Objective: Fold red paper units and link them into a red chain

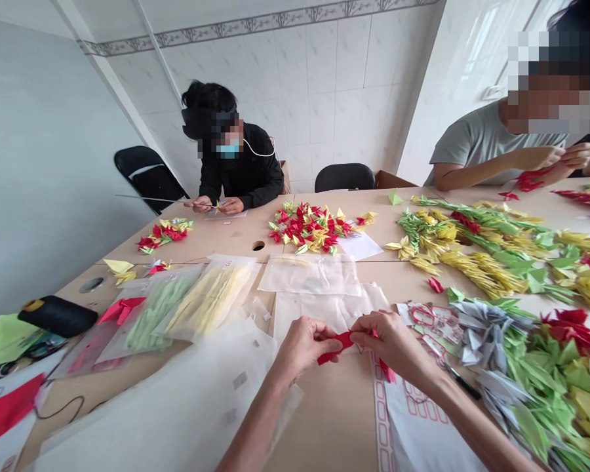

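My left hand [302, 349] and my right hand [386, 335] are close together above the near middle of the table. Between them is a small red folded piece of paper [343, 341], pinched by the fingertips of both. Part of it is hidden behind my fingers. More red pieces [387, 371] show just under my right hand, over a white bag with a red printed pattern [420, 419]. Beyond my hands lie translucent plastic bags [319, 274].
A heap of red, yellow and green folded paper pieces [309, 226] sits mid-table. Longer yellow and green strings [472, 252] cover the right. Left are bagged strips [209, 296] and a black thread spool [58, 316]. Two people [246, 164] sit opposite, handling small pieces.
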`<state>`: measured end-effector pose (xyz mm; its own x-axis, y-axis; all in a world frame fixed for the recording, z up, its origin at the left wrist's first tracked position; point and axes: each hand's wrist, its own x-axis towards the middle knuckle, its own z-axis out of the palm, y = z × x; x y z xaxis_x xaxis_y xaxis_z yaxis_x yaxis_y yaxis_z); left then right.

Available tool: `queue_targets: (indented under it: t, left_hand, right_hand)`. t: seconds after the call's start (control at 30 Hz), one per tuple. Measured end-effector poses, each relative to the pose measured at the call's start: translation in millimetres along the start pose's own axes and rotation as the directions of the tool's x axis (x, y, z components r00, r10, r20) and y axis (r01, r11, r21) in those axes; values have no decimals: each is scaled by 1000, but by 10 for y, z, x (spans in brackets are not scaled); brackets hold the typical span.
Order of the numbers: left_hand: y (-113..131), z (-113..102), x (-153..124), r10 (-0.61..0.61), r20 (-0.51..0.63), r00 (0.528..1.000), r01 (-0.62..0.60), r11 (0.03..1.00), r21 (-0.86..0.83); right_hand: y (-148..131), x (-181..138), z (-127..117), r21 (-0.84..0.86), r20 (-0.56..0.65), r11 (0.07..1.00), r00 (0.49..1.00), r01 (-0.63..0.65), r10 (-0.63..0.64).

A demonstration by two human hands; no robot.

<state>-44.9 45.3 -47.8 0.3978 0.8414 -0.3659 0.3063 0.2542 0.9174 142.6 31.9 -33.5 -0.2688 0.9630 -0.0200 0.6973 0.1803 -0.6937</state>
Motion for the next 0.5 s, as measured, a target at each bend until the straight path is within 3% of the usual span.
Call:
queue_targets:
  t: [0.13,0.37,0.5]
  left_hand:
    - [-2,-11,3,8,68,998,-5,999,-53]
    - [33,-11,-7,-10,3,1000,10,999,-44]
    - [67,-47,-32,-14,41,999,17,997,-70]
  right_hand:
    - [-14,-1,-13,-15,2,1000,1000,-1,1]
    - [-9,-12,-26,55,53,998,999,-4,1]
    - [25,-1,-33,50,68,999,998,-8,5]
